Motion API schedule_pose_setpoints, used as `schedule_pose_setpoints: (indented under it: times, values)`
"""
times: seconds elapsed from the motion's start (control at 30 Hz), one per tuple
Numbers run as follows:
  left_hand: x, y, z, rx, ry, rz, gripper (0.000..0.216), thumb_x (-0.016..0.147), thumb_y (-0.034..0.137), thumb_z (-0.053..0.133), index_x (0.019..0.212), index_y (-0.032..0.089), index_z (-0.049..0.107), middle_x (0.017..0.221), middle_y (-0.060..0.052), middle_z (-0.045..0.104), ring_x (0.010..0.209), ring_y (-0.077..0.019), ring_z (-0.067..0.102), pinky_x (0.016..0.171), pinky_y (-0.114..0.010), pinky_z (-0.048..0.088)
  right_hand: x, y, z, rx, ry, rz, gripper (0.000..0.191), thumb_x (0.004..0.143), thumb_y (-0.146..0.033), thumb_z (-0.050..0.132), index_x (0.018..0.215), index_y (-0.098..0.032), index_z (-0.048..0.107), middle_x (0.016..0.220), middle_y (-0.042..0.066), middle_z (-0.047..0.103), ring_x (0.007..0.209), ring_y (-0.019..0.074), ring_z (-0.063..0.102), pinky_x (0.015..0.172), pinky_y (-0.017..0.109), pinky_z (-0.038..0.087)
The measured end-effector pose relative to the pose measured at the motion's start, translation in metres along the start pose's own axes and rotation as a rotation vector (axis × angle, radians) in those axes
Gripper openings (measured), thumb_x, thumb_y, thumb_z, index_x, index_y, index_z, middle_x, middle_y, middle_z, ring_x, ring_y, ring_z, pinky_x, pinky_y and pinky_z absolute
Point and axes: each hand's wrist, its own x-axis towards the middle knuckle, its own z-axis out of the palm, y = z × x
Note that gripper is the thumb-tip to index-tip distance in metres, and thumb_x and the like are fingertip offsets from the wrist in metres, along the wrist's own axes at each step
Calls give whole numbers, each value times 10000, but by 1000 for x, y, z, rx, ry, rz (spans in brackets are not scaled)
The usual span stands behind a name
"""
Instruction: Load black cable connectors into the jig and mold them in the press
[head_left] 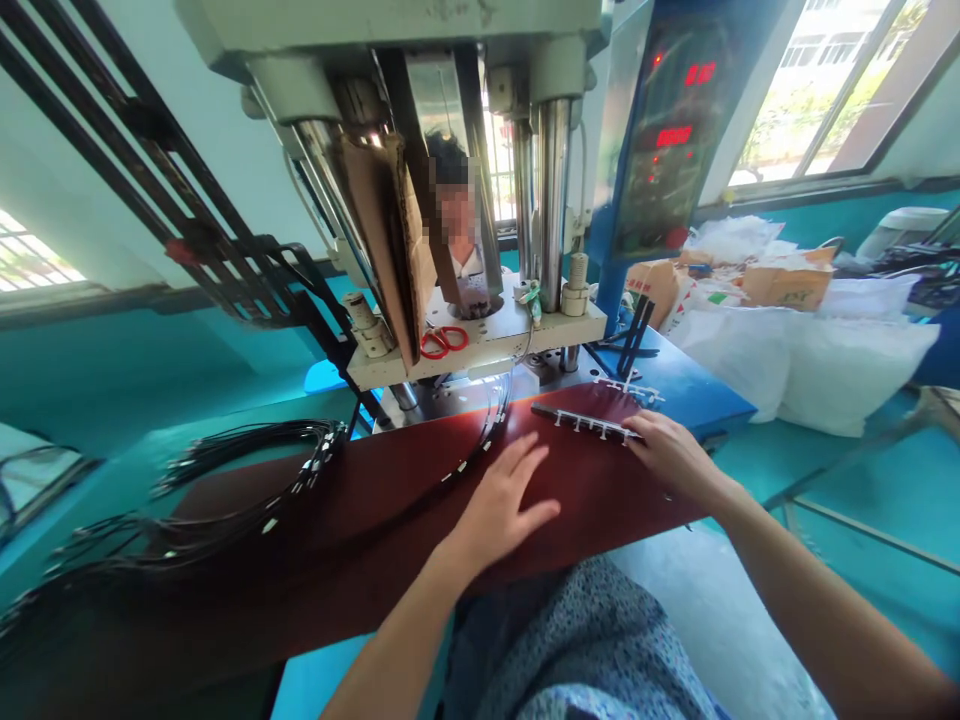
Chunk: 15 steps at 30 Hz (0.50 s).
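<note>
My left hand (495,505) is held over the dark red tabletop (420,560), fingers apart and nothing in them. Just beyond its fingertips a thin bundle of black cables (457,468) with small white ends runs toward the machine. On the right, the fingers of my right hand (671,455) are closed on the near end of a slim dark bar (574,415). Small white moulded pieces stick out along the bar's edge. Behind that hand lies a white plastic sprue (630,390) with short branches.
A press (480,350) with steel columns stands ahead, red-handled scissors (444,342) on its plate. Coiled black cables (300,480) lie at left. A control box (664,150) shows red digits. White sacks (817,360) and cartons stand at right. A person (469,255) appears behind the press.
</note>
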Motion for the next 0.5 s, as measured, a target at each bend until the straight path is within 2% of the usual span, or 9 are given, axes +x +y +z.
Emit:
schedule_pose_setpoints:
  times: [0.07, 0.17, 0.27, 0.33, 0.5]
  values:
    - [51, -8, 26, 118, 86, 5, 682, 820, 411, 551, 1376, 84, 329, 1489, -155, 236, 1380, -241, 205, 1128, -399, 214, 22, 2, 8, -144, -24, 20, 169, 843, -156, 459, 896, -133, 618, 943, 119, 623, 925, 235, 579, 809, 308, 439]
    - [91, -29, 57, 227, 51, -66, 803, 797, 504, 547, 1399, 53, 265, 1487, -164, 235, 1381, -253, 201, 1124, -416, 215, 35, 5, 18, -218, -65, 27, 154, 820, -115, 448, 842, -120, 599, 928, 142, 614, 920, 252, 576, 770, 305, 429]
    - [98, -41, 70, 313, 35, -106, 817, 798, 602, 469, 1401, 85, 277, 1493, -127, 239, 1386, -232, 191, 1131, -409, 192, 39, 7, 19, -201, -109, 49, 164, 798, -106, 435, 776, -125, 597, 831, 141, 635, 814, 247, 605, 681, 299, 421]
    - [95, -42, 73, 351, 46, -111, 816, 800, 632, 429, 1406, 109, 275, 1504, -100, 214, 1390, -217, 176, 1130, -392, 192, 45, 7, 12, -158, -162, 51, 125, 756, -124, 478, 713, -149, 593, 755, 99, 645, 719, 215, 610, 605, 267, 399]
    - [95, -41, 73, 370, 43, -120, 815, 797, 657, 397, 1410, 134, 275, 1509, -81, 207, 1389, -212, 179, 1114, -382, 223, 54, -8, -30, 76, -277, -40, 70, 726, -161, 529, 673, -193, 562, 632, -13, 620, 576, 118, 550, 528, 209, 349]
